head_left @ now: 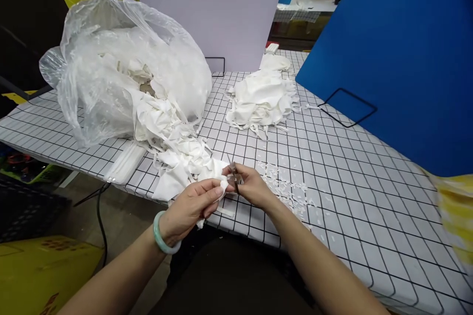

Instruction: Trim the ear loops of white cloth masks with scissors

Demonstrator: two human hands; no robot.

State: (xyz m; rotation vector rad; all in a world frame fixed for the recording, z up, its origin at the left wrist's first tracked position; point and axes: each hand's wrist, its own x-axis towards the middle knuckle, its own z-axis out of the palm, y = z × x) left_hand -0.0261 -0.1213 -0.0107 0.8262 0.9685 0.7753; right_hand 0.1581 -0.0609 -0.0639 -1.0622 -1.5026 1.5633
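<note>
On the table [351, 167], which has a white cover with a black grid, a big clear plastic bag [111, 64] lies on its side with the mouth open toward the person. It is full of white fabric pieces [162, 128], and many of them spill out of the mouth and run down to the front edge of the table. Farther back, near the middle of the table, a second heap of white fabric [262, 98] lies by itself, not in any container.

At the front edge, the person holds one white fabric piece [221, 188] between both hands. The left hand [192, 206], with a pale green bangle [162, 234] on the wrist, pinches the piece between thumb and fingers; the fingers are closed on it. The piece is small, soft and crumpled, and a narrow strip of it hangs under the hand. The right hand [251, 187] is clenched around small metal snips [233, 174], and the blades are at the edge of the fabric, just beside the left fingertips. I cannot tell if the blades are open or closed.

To the right of the hands, many tiny white scraps [288, 189] lie scattered on the grid. A blue board [399, 59] stands at the right side of the table, and a white board [214, 10] stands behind the bag.
</note>
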